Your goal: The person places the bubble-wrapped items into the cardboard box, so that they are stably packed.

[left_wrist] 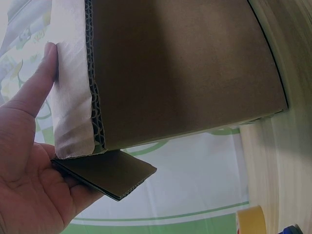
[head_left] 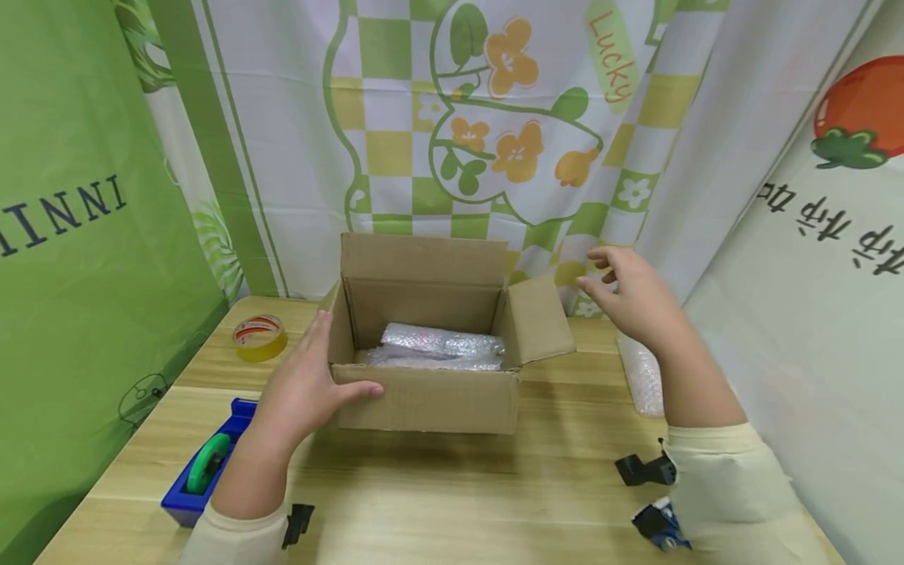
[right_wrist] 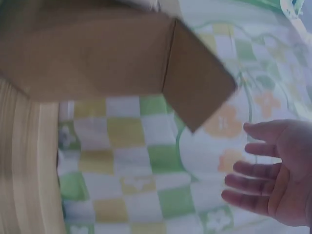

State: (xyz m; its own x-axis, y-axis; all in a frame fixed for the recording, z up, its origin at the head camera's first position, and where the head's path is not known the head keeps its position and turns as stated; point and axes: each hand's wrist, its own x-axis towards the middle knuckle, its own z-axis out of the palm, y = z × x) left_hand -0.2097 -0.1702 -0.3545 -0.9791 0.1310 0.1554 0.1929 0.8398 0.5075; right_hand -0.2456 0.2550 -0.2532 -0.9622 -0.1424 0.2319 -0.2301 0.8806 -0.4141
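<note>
An open cardboard box (head_left: 427,400) stands on the table with bubble-wrapped items (head_left: 441,340) inside. Its back flap is up, and its right flap (head_left: 542,320) slants outward. My left hand (head_left: 300,384) holds the front left corner, thumb across the front and fingers along the left side. In the left wrist view, the fingers lie behind a side flap (left_wrist: 109,175). To the right of the box, my right hand (head_left: 631,297) is raised in the air with nothing in it. The right wrist view shows its fingers loosely extended, apart from the right flap (right_wrist: 197,78).
A roll of yellow tape (head_left: 260,339) lies at the back left. In front of it is a blue tape dispenser (head_left: 185,502) with a green wheel, partly hidden by my left arm. Bubble wrap (head_left: 641,380) lies near the right edge, partly behind my right forearm.
</note>
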